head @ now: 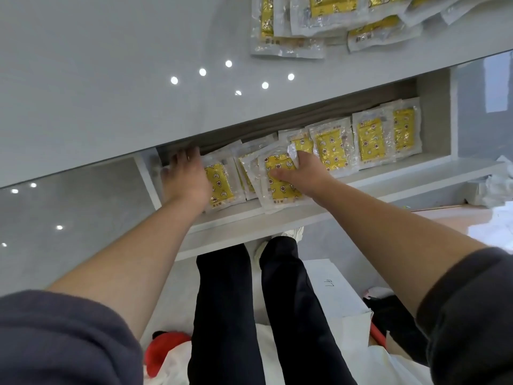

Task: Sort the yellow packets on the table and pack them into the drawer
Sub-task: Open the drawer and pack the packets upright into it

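Note:
The open white drawer (277, 218) under the glossy grey table (111, 79) holds a row of yellow packets in clear wrappers (369, 137). My left hand (188, 176) lies flat with straight fingers on the leftmost packet (220, 187), fingertips reaching under the table edge. My right hand (299, 173) grips a small stack of yellow packets (280, 179) in the drawer's middle, thumb across the front and fingers round the top edge. More yellow packets (319, 20) lie in a loose pile on the table at the upper right.
My legs in dark trousers (249, 315) stand in front of the drawer. A white cardboard box (333, 290), a red object (163, 348) and white bags sit on the floor. Crumpled white plastic (494, 187) lies at the right edge.

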{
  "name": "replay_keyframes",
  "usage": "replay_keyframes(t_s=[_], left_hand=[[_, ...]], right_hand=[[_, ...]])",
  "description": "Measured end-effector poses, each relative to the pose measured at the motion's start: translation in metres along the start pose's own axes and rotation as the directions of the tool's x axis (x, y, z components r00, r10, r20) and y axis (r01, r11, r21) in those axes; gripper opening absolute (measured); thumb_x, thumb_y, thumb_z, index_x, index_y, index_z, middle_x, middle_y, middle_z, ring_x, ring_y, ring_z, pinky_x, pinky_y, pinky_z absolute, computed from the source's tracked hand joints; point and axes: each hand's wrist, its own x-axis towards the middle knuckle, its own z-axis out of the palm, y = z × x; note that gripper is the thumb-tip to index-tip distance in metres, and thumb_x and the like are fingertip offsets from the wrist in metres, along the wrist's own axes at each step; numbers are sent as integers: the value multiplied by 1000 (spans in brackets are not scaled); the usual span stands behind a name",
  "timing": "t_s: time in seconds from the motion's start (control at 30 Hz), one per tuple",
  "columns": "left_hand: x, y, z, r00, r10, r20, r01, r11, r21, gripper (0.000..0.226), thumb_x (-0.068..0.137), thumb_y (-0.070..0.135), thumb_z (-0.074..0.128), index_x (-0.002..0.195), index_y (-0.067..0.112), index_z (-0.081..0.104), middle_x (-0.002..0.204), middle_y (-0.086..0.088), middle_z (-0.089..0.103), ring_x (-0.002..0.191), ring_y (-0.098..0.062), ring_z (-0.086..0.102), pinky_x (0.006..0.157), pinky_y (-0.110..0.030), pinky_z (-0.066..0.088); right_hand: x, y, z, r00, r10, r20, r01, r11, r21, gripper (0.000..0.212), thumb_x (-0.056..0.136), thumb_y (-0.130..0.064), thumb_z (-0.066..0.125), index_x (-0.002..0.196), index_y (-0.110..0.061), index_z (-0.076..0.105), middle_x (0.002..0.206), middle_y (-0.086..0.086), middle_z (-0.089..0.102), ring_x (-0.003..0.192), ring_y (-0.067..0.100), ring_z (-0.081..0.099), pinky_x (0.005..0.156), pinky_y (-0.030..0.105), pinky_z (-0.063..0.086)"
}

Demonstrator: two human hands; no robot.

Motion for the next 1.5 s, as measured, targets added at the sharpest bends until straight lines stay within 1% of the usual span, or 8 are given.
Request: replay_keyframes(t_s=[0.4,0.6,0.7,0.97,1.13,1.27,1.4,1.5], left_hand=[[7,-39,-9,967,241,76,-250,861,443,36,83,3,51,118,3,54,115,-14,54,108,-32,54,101,-43,37],[6,-14,-5,951,309,-20,-301,936,183,49,83,9,53,131,11,44,129,-10,46,116,-33,47,97,-44,35],[4,2,-1,948,318,-34,-318,948,9,47,86,11,54,132,14,45,130,-8,44,115,-33,48,95,-42,36],[11,18,1,937,326,-125,-324,945,42,35,88,15,56,123,15,54,119,-9,47,113,-30,44,93,-43,35],[14,19,4,913,383,-138,-374,924,85,32,85,10,59,116,14,59,112,-7,48,107,-29,45,90,-42,37],[7,20,3,893,428,-137,-412,902,132,36,83,9,57,119,13,61,118,-7,49,110,-29,45,92,-44,36],[-4,24,1,881,461,-107,-453,887,92,59,83,8,58,139,20,46,142,-7,38,128,-31,37,105,-47,30],[-10,32,1,873,487,-34,-486,873,37,68,84,7,57,146,21,33,158,-3,19,143,-27,21,113,-47,23]], right_hand=[[0,-5,10,999,-16,-40,12,995,-103,84,87,-45,66,152,-9,24,153,7,37,136,26,41,99,33,40],[7,-12,22,999,-31,-27,30,999,-30,79,88,-38,69,151,-10,28,150,7,42,131,26,47,96,29,43],[13,-17,32,999,-46,-15,46,998,-33,73,87,-39,69,147,-10,37,141,9,51,125,27,52,100,39,48],[23,-20,38,1000,-3,9,3,999,49,65,91,-30,66,146,-8,38,141,9,52,126,29,51,101,37,45],[23,-15,39,999,-35,-17,35,998,-44,38,93,-30,63,118,-3,56,105,12,64,92,25,61,79,37,53],[17,-13,26,997,-65,-44,62,995,-77,22,96,-29,57,103,-9,51,77,0,52,69,16,53,54,24,42],[17,-1,-5,997,-65,-28,63,995,-80,24,99,-25,52,106,-4,59,98,14,67,88,28,67,77,40,59],[20,4,-23,996,-76,-57,71,994,-82,26,100,-20,49,102,1,64,92,13,66,78,24,64,80,44,59]])
